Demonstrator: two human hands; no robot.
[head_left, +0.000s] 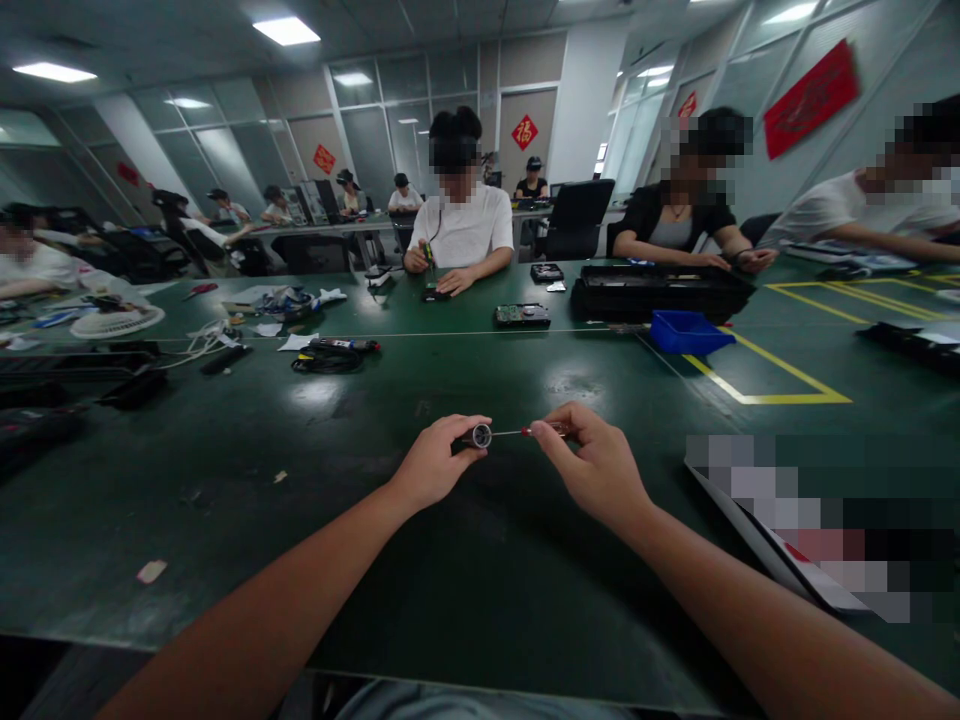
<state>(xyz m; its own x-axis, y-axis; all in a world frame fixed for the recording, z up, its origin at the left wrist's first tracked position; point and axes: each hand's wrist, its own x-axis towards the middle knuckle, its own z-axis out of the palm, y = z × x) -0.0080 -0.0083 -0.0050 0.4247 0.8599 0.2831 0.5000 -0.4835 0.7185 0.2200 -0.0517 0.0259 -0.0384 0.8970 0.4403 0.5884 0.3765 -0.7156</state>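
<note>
My left hand [435, 460] grips a small dark cylindrical part [481, 436] between thumb and fingers, its round, silvery open end facing me. My right hand [592, 460] is closed around a screwdriver [559, 430] with a clear and red handle. The thin metal shaft [510, 433] points left and its tip reaches the right side of the round part; whether it is inserted cannot be made out. Both hands are above the green table [480, 580].
Across the table, a person in a white shirt [469, 230] works on a small device. Farther off lie a hard drive [523, 316], a blue bin [688, 332], a black tray [664, 290] and coiled black cable [330, 356]. A pale folder-like object [757, 530] lies right.
</note>
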